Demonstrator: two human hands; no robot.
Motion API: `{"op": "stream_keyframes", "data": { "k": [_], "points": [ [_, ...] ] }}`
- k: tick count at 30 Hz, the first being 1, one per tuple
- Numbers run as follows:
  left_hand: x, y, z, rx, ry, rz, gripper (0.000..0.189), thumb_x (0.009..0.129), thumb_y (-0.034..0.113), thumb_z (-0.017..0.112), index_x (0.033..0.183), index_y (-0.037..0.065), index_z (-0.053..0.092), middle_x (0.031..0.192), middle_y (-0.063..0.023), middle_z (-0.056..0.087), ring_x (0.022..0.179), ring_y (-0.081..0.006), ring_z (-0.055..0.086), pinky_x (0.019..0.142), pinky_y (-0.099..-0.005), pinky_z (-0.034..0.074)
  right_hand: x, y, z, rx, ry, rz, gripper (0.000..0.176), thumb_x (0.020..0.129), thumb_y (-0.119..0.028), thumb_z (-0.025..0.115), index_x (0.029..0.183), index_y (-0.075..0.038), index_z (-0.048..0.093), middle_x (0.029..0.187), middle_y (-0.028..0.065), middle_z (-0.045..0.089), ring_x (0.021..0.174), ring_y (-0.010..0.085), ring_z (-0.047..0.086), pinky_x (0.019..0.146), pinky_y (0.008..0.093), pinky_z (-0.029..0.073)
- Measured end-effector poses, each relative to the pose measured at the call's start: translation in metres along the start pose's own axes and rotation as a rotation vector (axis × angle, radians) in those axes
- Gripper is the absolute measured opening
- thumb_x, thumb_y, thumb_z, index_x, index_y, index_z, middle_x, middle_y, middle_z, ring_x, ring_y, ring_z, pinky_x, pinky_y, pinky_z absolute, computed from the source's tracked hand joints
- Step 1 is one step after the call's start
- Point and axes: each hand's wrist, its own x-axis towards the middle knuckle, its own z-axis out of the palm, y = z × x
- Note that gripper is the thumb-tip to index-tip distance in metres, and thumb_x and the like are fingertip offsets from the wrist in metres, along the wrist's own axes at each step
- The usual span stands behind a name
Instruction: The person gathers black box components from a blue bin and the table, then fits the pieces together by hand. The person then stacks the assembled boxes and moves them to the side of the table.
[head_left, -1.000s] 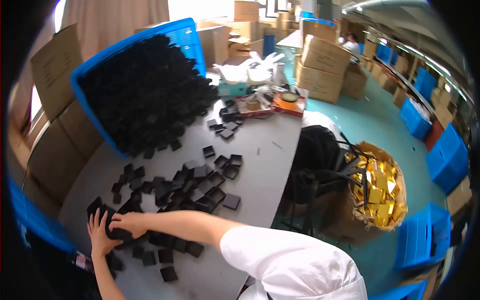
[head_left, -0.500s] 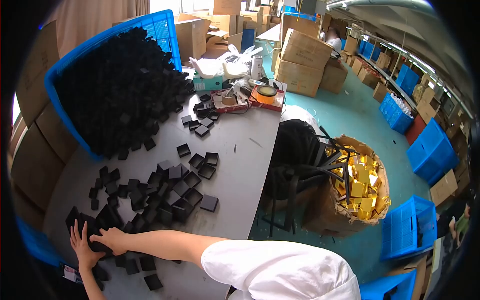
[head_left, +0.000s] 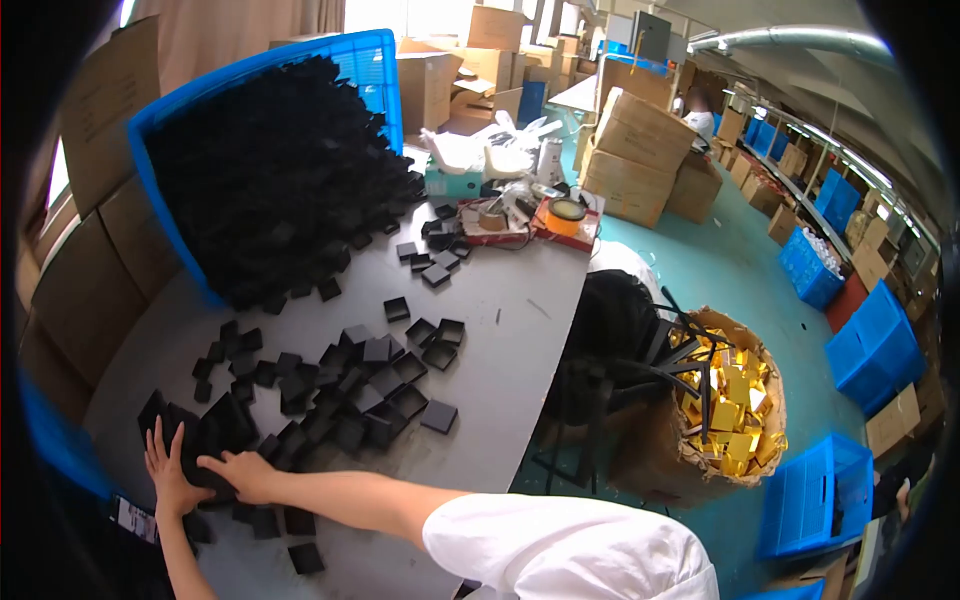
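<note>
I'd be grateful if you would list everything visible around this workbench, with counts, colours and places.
table: one, grey, centre
tilted crate: one, blue, table's far left
piled pieces: uncountable, black, inside and spilling from it
loose square pieces: dozens, black, across the table
teal box: one, far edge, white items above
round item: one, orange-rimmed, on red, far right corner
phone-like item: one, dark-edged, near left edge
chair: apparently one, black, right of table
carton: one, brown, beside it
gold pieces: many, inside
floor crates: several, blue, right
cardboard boxes: many, brown, background
curtain: beige-brown, upper left
co-worker: one, white top, distant
hands: two, bare, against black pieces, lower left
</note>
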Motion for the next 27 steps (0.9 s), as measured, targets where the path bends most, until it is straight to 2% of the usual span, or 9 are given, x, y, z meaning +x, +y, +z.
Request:
{"op": "stream_keyframes", "data": {
  "k": [4,11,13,14,16,17,21,24,27],
  "points": [
    [0.002,0.000,-0.005,0.000,-0.015,0.067,0.125,0.031,0.020,0.090,0.145,0.028,0.039,0.160,-0.0068,0.012,0.147,-0.0359,0.011,0.117,-0.0574,0.015,-0.008,0.003,0.006,0.037,0.071,-0.024,0.092,0.066,-0.005,0.075,0.143,-0.024,0.030,0.106,0.0223,0.057,0.090,0.0413,0.062,0.074,0.0468,0.053],
    [0.000,0.000,-0.008,-0.014,-0.040,0.019,0.125,0.028,0.024,0.091,0.144,0.026,0.042,0.161,-0.0073,0.009,0.147,-0.0360,0.009,0.117,-0.0576,0.014,-0.024,0.001,-0.013,0.095,0.082,-0.021,0.088,0.067,-0.002,0.073,0.141,-0.023,0.031,0.105,0.0218,0.056,0.091,0.0428,0.062,0.076,0.0474,0.053],
    [-0.003,0.000,-0.010,0.028,-0.090,-0.032,0.127,0.027,0.027,0.092,0.143,0.026,0.042,0.161,-0.0082,0.007,0.148,-0.0364,0.007,0.117,-0.0573,0.014,-0.031,0.002,-0.019,0.303,0.259,0.028,0.083,0.067,-0.002,0.071,0.139,-0.021,0.032,0.108,0.0230,0.058,0.098,0.0447,0.060,0.080,0.0471,0.052],
    [-0.002,0.001,-0.009,0.018,-0.083,-0.039,0.127,0.027,0.027,0.092,0.143,0.026,0.042,0.161,-0.0082,0.007,0.148,-0.0364,0.007,0.117,-0.0573,0.014,-0.033,0.006,-0.023,0.294,0.250,0.022,0.083,0.067,-0.002,0.071,0.139,-0.021,0.032,0.108,0.0230,0.058,0.098,0.0447,0.060,0.080,0.0471,0.052],
    [-0.003,-0.001,-0.011,0.037,-0.094,0.006,0.128,0.025,0.028,0.093,0.143,0.027,0.043,0.161,-0.0087,0.006,0.148,-0.0366,0.006,0.117,-0.0571,0.013,-0.042,0.007,-0.041,0.513,0.435,0.056,0.081,0.068,-0.004,0.070,0.137,-0.019,0.031,0.111,0.0240,0.059,0.103,0.0454,0.059,0.085,0.0459,0.051],
    [-0.002,-0.001,-0.009,0.056,-0.072,0.026,0.132,0.026,0.029,0.094,0.145,0.028,0.039,0.161,-0.0081,0.005,0.148,-0.0363,0.006,0.118,-0.0572,0.012,-0.048,0.007,-0.050,0.515,0.470,0.067,0.081,0.068,-0.005,0.070,0.137,-0.018,0.029,0.111,0.0246,0.060,0.104,0.0452,0.059,0.087,0.0447,0.050],
    [-0.002,0.011,-0.016,0.076,-0.029,0.020,0.141,0.027,0.026,0.094,0.150,0.030,0.026,0.161,-0.0062,0.006,0.147,-0.0363,0.009,0.118,-0.0573,0.014,-0.072,0.016,-0.080,0.591,0.432,0.173,0.081,0.070,-0.005,0.069,0.138,-0.018,0.028,0.108,0.0239,0.061,0.102,0.0441,0.061,0.088,0.0428,0.050],
    [-0.002,0.011,-0.018,0.007,0.006,0.013,0.141,0.028,0.024,0.094,0.151,0.030,0.025,0.161,-0.0049,0.006,0.147,-0.0370,0.012,0.117,-0.0575,0.015,-0.091,0.020,-0.101,0.609,0.464,0.134,0.083,0.069,-0.003,0.070,0.138,-0.017,0.026,0.108,0.0229,0.061,0.102,0.0412,0.063,0.089,0.0407,0.049],
    [-0.006,0.008,-0.022,0.043,-0.002,0.013,0.142,0.027,0.023,0.095,0.151,0.030,0.025,0.161,-0.0046,0.009,0.146,-0.0364,0.014,0.117,-0.0573,0.015,-0.109,0.014,-0.110,0.662,0.390,0.084,0.084,0.067,0.000,0.070,0.138,-0.013,0.027,0.113,0.0208,0.059,0.104,0.0363,0.062,0.092,0.0375,0.048]
  ]
}}
